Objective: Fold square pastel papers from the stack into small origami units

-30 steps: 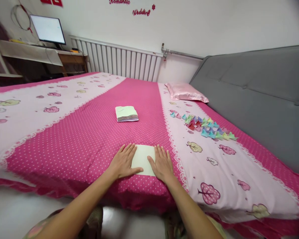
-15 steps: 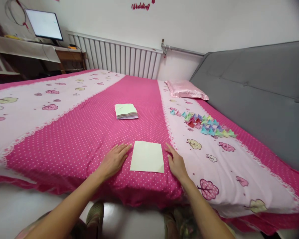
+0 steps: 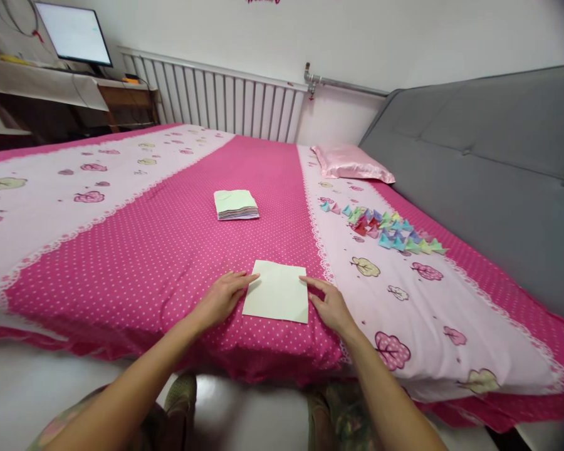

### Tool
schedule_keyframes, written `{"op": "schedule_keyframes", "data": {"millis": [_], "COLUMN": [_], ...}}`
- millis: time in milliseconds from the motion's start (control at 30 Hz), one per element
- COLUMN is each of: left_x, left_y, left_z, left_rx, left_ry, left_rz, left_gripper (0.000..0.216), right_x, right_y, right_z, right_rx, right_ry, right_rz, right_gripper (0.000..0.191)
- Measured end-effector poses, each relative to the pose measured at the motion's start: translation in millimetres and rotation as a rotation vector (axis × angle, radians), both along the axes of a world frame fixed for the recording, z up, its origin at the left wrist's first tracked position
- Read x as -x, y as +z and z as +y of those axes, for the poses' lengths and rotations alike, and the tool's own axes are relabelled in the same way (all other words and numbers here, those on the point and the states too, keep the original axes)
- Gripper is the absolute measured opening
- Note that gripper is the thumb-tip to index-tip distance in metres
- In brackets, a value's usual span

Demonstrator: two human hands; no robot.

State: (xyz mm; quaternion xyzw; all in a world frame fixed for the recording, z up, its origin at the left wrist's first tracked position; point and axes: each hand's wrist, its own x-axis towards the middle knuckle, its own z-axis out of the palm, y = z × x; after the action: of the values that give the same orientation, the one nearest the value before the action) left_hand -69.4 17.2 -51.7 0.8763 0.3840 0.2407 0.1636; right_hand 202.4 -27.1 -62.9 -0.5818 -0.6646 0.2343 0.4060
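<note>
A pale green square sheet of paper (image 3: pixel 277 293) lies flat near the bed's front edge. My left hand (image 3: pixel 223 299) is at the sheet's left side, its index finger stretched over the edge onto the paper. On the opposite side, my right hand (image 3: pixel 329 304) rests with its index fingertip on the right edge and the thumb close to that edge. Both hands have their fingers apart, and neither grips the sheet. Beyond them sits a stack of coloured paper (image 3: pixel 236 205) with a pale green sheet on top.
Several small folded-paper pieces (image 3: pixel 385 228) in mixed colours cover part of the right-hand bedspread. A pink pillow (image 3: pixel 352 164) lies by the grey headboard (image 3: pixel 479 131). Behind the bed are a radiator (image 3: pixel 216 94) and, at far left, a desk with a monitor (image 3: pixel 74 34).
Both hands have moved inward from beside the sheet, and their index fingertips now touch its left and right edges. The camera view has tipped slightly downward.
</note>
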Motion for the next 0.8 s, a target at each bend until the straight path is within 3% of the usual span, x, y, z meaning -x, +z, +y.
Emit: {"op": "schedule_keyframes", "data": {"millis": [433, 800], "left_x": [-11, -14], "left_y": [6.7, 7.1], "left_z": [-6, -9], "left_rx": [0.216, 0.346], "left_ry": [0.008, 0.036], "left_rz": [-0.266, -0.465], "left_gripper": [0.03, 0.027], "right_x": [9, 14], "right_y": [1.9, 3.3], "right_z": [-1, -2], "right_rx": [0.042, 0.143], "right_ry": [0.076, 0.021], "right_rz": [0.259, 0.466], "right_gripper": [0.021, 0.028]}}
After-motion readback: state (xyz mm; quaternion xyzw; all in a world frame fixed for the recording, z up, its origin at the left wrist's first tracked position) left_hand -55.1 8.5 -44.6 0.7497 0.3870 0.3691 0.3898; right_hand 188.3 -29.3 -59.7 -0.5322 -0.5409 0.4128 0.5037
